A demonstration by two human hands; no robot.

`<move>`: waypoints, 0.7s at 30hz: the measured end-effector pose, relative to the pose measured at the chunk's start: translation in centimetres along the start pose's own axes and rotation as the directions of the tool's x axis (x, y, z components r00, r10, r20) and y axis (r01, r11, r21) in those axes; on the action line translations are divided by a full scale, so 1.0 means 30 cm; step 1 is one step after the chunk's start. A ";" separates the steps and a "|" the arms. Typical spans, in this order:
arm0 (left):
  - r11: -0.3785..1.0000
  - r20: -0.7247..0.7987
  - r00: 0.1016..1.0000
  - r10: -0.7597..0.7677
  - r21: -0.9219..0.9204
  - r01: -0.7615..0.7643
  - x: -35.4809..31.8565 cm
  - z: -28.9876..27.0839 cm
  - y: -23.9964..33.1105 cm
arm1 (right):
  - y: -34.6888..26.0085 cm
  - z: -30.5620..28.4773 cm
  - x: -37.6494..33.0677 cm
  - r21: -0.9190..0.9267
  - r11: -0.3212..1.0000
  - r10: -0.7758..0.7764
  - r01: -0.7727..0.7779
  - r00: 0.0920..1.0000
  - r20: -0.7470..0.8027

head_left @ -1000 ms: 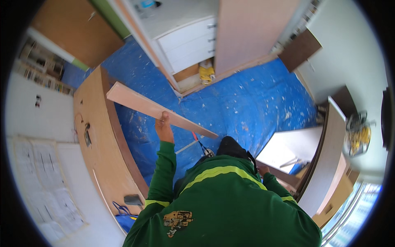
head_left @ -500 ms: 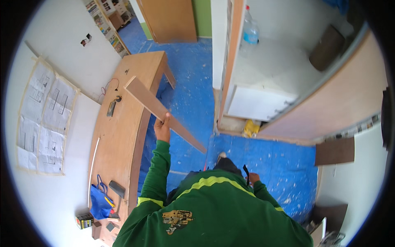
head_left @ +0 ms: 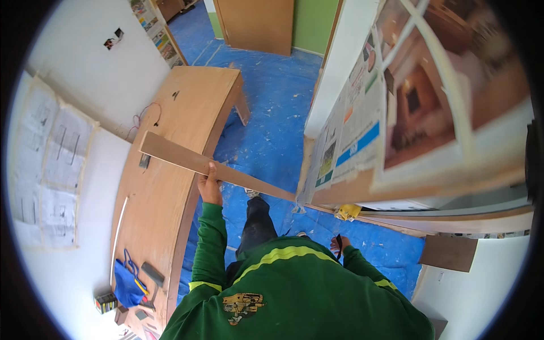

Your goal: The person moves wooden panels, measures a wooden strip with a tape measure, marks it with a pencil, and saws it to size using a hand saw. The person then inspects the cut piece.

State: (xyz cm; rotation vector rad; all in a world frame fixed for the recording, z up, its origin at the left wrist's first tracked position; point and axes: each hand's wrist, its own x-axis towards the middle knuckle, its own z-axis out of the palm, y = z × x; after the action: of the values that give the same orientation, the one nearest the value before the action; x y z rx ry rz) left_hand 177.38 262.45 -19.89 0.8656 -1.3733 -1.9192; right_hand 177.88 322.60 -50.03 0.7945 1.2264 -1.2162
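Observation:
A long, narrow wooden board (head_left: 238,177) is gripped by its edge in my left hand (head_left: 210,186), thumb on top. Its left end hangs over the wooden tabletop (head_left: 175,119), and its right end lies close to the base of the newspaper-covered panel (head_left: 357,124); I cannot tell whether they touch. The board partly hides a dark tool (head_left: 145,161) on the table. My right hand (head_left: 340,244) hangs low by my side, fingers loosely apart, with a dark strap (head_left: 339,255) beside it. I see nothing held in that hand.
Blue sheeting (head_left: 272,119) covers the floor. On the table's near end are a blue bag (head_left: 130,283), a dark block (head_left: 152,274) and a white strip (head_left: 119,238). Something yellow (head_left: 348,212) lies by the cabinet base. A brown panel (head_left: 448,253) stands by the right wall.
The board has swung lower and leftward, its left end now over the tabletop. I have stepped forward, and the newspaper-covered panel has come into view on the right, hiding the cabinet's inside.

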 end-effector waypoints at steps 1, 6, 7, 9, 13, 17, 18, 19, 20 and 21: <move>0.999 0.009 0.999 -0.049 -0.015 0.050 0.062 0.008 -0.036 | 0.046 -0.053 0.093 -0.411 0.884 -0.177 0.222 0.974 0.144; 0.981 0.018 0.985 -0.172 -0.093 0.173 0.385 0.086 -0.042 | 0.048 0.073 0.251 -0.827 0.422 -0.623 0.372 0.782 0.033; 0.977 0.038 0.981 -0.190 -0.093 0.192 0.467 0.085 -0.044 | -0.026 0.123 0.248 -0.842 0.420 -0.603 0.338 0.797 0.019; 0.973 0.122 0.973 -0.198 -0.091 0.210 0.619 0.144 0.011 | -0.090 0.245 0.264 -0.848 0.427 -0.599 0.315 0.801 -0.004; 0.961 0.229 0.957 -0.176 -0.171 0.218 0.865 0.241 0.171 | -0.373 0.402 0.328 -0.894 0.329 -0.663 0.305 0.748 0.011; 0.966 0.236 0.967 -0.092 -0.216 0.145 1.108 0.212 0.266 | -0.751 0.512 0.348 -0.894 0.334 -0.710 0.298 0.703 -0.032; 0.964 0.237 0.969 -0.068 -0.234 0.125 1.159 0.204 0.290 | -0.813 0.546 0.359 -0.864 0.395 -0.710 0.313 0.701 -0.071; 0.965 0.223 0.975 -0.017 -0.251 0.075 1.203 0.188 0.338 | -0.889 0.612 0.368 -0.796 0.485 -0.689 0.361 0.719 -0.094; 0.960 0.201 0.979 0.034 -0.279 0.024 1.244 0.172 0.379 | -0.970 0.674 0.359 -0.721 0.568 -0.666 0.397 0.736 -0.119; 0.955 0.146 0.987 0.062 -0.297 -0.016 1.274 0.152 0.411 | -1.036 0.714 0.348 -0.647 0.636 -0.637 0.420 0.759 -0.135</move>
State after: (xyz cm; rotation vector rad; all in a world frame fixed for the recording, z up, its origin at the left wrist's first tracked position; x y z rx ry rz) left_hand 152.35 231.48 -12.89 0.5510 -1.1369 -2.1277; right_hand 152.49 292.78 -50.72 0.1560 2.1276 -1.0622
